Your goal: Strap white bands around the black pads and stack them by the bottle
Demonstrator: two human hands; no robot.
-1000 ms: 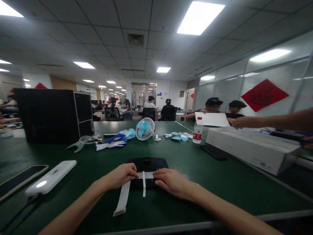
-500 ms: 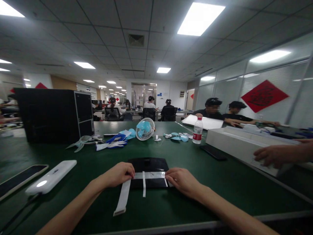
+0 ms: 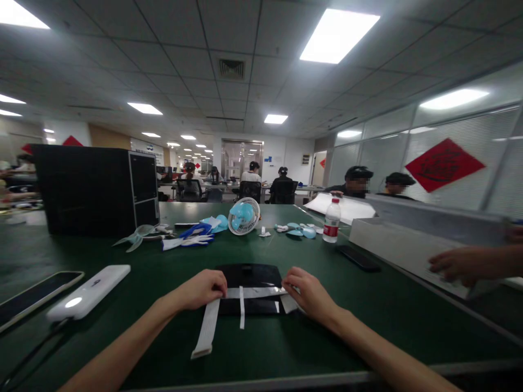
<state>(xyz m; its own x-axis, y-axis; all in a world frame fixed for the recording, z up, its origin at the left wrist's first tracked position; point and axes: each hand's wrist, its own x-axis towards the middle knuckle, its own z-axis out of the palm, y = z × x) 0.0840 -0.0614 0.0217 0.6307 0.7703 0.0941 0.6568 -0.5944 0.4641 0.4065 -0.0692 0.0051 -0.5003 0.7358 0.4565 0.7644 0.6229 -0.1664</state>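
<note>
Currently left hand [image 3: 203, 288] and right hand [image 3: 307, 292] stretching clear tape strip [image 3: 258, 292] across flat black plastic plate [image 3: 249, 274], both grips pinching its ends.

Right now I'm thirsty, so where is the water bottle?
Head view, right of centre: the water bottle stands on the green table between the pale-blue fan parts and the long white box.

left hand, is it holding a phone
No, the left hand holds down one end of the pale strip across the black pad; the nearest phone lies apart at far left.
</note>
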